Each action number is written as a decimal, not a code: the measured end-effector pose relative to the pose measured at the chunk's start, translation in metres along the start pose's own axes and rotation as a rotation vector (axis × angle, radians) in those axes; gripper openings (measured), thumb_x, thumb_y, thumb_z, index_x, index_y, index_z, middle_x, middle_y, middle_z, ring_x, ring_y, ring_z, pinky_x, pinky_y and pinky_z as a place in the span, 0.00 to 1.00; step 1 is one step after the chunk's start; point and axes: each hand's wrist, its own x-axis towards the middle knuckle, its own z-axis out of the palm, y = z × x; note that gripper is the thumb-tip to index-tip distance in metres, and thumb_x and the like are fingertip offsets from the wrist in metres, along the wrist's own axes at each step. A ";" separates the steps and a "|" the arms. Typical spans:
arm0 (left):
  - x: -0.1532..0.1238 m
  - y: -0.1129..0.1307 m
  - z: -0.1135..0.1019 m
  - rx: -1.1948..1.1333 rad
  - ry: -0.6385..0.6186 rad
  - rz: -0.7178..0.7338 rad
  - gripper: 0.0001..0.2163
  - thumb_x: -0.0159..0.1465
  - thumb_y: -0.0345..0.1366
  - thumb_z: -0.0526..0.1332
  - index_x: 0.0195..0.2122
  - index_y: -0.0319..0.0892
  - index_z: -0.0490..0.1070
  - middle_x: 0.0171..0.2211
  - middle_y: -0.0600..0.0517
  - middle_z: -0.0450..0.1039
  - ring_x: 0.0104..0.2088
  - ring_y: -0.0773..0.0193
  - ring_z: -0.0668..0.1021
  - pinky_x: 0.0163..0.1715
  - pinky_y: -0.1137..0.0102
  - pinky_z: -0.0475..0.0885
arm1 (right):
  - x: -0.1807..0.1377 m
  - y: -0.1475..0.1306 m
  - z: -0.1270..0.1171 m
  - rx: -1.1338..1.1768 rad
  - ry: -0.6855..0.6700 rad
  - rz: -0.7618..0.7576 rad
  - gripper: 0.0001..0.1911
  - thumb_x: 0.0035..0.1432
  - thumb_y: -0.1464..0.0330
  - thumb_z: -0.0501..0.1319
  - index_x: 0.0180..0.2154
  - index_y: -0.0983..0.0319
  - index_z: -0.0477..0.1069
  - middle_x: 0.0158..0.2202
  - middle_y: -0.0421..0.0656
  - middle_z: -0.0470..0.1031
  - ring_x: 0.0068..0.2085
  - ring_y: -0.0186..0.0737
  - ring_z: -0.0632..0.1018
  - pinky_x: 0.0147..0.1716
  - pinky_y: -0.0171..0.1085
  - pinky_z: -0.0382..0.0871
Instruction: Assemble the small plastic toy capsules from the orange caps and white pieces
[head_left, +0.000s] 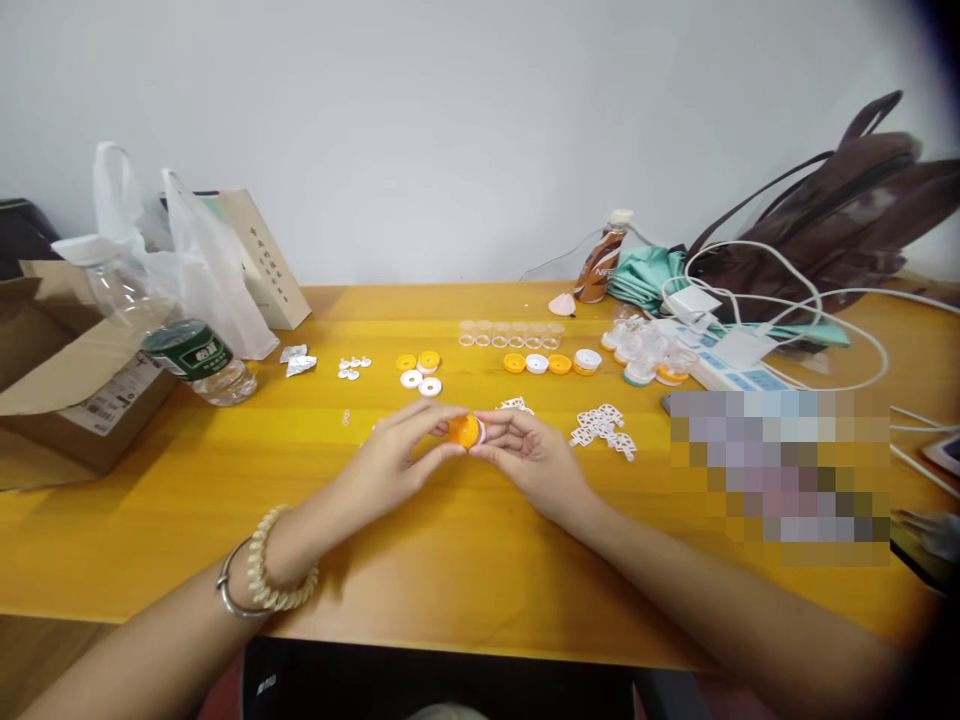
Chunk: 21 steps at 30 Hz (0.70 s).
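Note:
A small round orange plastic cap (466, 431), with a whitish rim on its right side, is held up over the middle of the table. My left hand (401, 452) pinches its left side between thumb and fingers. From the right, the thumb and fingertips of my right hand (538, 465) close on the pale-rimmed side. White lattice-like plastic pieces (601, 430) lie to the right of my right hand. Beyond my hands are orange and white round caps (420, 372), another row of such caps (558, 364), and a row of clear little cups (511, 334).
Small white pieces (352, 366) and foil scraps (298, 360) lie at the left, near a tilted water bottle (196, 355) and an open cardboard box (52, 400). At the right are clear-topped pieces (649, 350), a power strip (739, 375) with cables, a drink bottle (602, 262) and a bag (832, 215).

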 end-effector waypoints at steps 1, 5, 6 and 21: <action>0.000 0.000 0.000 0.017 -0.006 0.004 0.14 0.63 0.35 0.57 0.51 0.44 0.66 0.42 0.48 0.72 0.40 0.65 0.75 0.43 0.66 0.71 | 0.000 0.000 0.000 -0.007 0.001 0.000 0.14 0.45 0.72 0.66 0.38 0.60 0.71 0.29 0.38 0.75 0.33 0.34 0.78 0.40 0.38 0.72; -0.002 0.001 0.002 0.075 -0.017 0.010 0.14 0.64 0.34 0.56 0.50 0.44 0.66 0.41 0.48 0.71 0.40 0.64 0.75 0.42 0.65 0.71 | -0.001 0.000 0.000 -0.017 0.001 -0.003 0.13 0.45 0.73 0.65 0.37 0.60 0.72 0.29 0.38 0.76 0.32 0.34 0.78 0.39 0.37 0.72; -0.003 0.000 0.002 0.082 -0.016 0.010 0.13 0.64 0.34 0.56 0.50 0.43 0.66 0.40 0.48 0.71 0.39 0.64 0.75 0.42 0.65 0.71 | -0.001 0.000 0.000 -0.014 0.000 -0.005 0.13 0.45 0.73 0.65 0.37 0.60 0.71 0.29 0.38 0.76 0.32 0.34 0.78 0.39 0.37 0.72; -0.008 -0.003 0.004 0.157 -0.018 0.142 0.13 0.65 0.32 0.54 0.50 0.42 0.65 0.41 0.46 0.71 0.38 0.64 0.74 0.39 0.67 0.71 | -0.006 -0.002 0.005 0.033 0.009 -0.001 0.11 0.43 0.72 0.66 0.33 0.59 0.71 0.28 0.37 0.76 0.32 0.34 0.78 0.38 0.37 0.72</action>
